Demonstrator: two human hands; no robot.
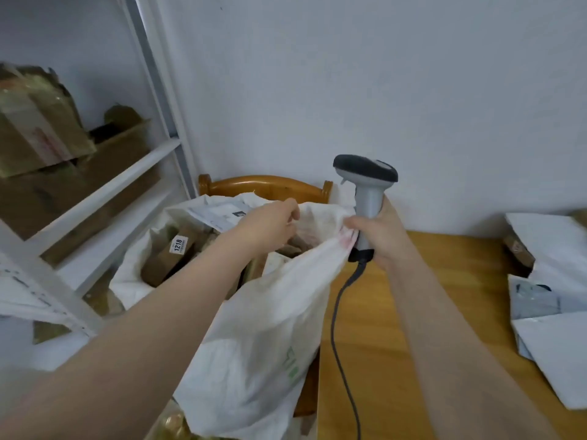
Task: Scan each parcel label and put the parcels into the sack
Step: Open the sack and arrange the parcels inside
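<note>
A white woven sack stands open at the centre, leaning on a wooden chair. Inside it lie a brown box labelled 1218 and a white mailer. My left hand grips the sack's rim at the top. My right hand holds the grey handle of a barcode scanner upright and also pinches the sack's edge against it. The scanner's dark cable hangs down in front of the table.
A wooden table is at the right, with white and grey mailers and a small brown box near its right edge. White metal shelving with cardboard boxes stands at the left. The chair back is against the wall.
</note>
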